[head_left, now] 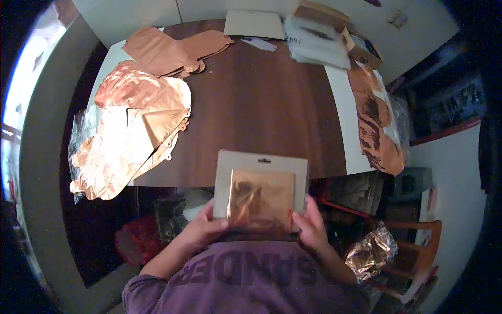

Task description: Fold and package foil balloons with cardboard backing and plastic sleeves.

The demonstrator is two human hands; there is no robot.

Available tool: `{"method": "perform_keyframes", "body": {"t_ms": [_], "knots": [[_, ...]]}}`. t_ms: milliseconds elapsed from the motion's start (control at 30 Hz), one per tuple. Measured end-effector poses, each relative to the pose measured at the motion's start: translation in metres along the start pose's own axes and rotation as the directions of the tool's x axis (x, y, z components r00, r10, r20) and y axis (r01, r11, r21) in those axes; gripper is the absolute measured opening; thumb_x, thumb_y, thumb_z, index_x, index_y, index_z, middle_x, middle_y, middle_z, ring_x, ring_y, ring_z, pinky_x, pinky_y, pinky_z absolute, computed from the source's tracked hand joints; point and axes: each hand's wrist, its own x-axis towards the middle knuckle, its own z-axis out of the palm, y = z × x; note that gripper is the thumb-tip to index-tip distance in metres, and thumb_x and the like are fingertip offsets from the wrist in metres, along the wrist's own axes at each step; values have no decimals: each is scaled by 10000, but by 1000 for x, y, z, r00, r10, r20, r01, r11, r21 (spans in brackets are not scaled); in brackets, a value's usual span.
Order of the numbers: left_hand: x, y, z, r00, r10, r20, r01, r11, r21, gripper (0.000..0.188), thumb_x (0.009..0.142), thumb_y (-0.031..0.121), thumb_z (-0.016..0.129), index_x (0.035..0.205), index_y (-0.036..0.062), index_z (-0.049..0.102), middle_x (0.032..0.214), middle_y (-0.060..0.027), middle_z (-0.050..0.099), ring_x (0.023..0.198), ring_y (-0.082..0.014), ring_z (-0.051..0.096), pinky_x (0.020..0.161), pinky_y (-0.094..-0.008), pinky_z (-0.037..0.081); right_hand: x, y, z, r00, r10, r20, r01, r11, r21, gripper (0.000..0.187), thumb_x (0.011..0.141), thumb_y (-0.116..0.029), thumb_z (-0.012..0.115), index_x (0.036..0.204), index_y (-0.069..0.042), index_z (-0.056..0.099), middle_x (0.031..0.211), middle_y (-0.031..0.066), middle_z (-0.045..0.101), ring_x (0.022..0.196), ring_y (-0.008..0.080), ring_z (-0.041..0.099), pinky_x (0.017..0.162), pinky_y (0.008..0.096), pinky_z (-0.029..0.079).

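Close to my body, in front of the table's near edge, I hold a pale backing card (pixel 224 175) with a dark-edged hang slot at its top. A folded copper-coloured foil balloon (pixel 261 196) lies flat on its face as a shiny square. My left hand (pixel 205 226) grips the card's lower left edge, its thumb on the front. At the lower right edge my right hand (pixel 310 225) grips it too, thumb on the foil's corner. The fingers behind the card are hidden.
Flat copper foil balloons (pixel 136 125) pile along the brown table's (pixel 261 104) left side. More copper foil (pixel 374 120) lies at the right. At the back are a pale board (pixel 255 24), clear plastic bags (pixel 316 44) and an open cardboard box (pixel 361 49). Crumpled foil (pixel 372 254) rests near a wooden chair (pixel 431 246).
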Motion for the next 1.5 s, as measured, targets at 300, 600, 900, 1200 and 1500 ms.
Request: {"method": "perform_keyframes", "body": {"t_ms": [300,600,900,1200,1500], "knots": [[7,12,24,770,584,-256,-432,774,464,782,732,186,740,1362,20,308,1244,-155,475,1125,-244,501,966,-374,396,24,-1,4,975,-171,142,206,938,-280,852,722,20,717,1398,-23,201,1263,135,408,882,169,587,779,300,503],[43,45,2,748,530,400,-277,-298,913,850,661,452,723,1346,100,364,1423,-237,233,1303,-432,235,1033,-584,208,48,0,5,920,-391,-26,337,822,-458,518,715,23,717,1196,-12,526,1125,93,509,741,100,537,667,231,501],[99,68,-7,678,531,508,-434,-269,860,794,739,322,696,1373,47,307,1417,-221,285,1304,-414,274,1069,-506,238,85,-36,-11,867,-499,3,353,609,-710,430,717,-58,725,1117,-10,577,1183,144,543,900,240,622,776,318,529],[100,66,4,699,578,421,-333,-258,907,716,795,301,629,1374,44,296,1377,-233,329,1286,-392,308,1061,-496,247,100,-51,-14,847,-510,153,391,400,-829,443,743,-145,713,1141,-14,570,1253,180,501,1116,342,513,938,380,439],[102,80,9,658,572,489,-402,-281,871,772,711,246,668,1356,10,314,1362,-253,332,1248,-419,335,1049,-493,265,71,-43,26,595,-584,553,576,-169,-799,538,688,-219,718,1158,-21,548,1232,186,484,1037,343,484,898,456,379]]}}
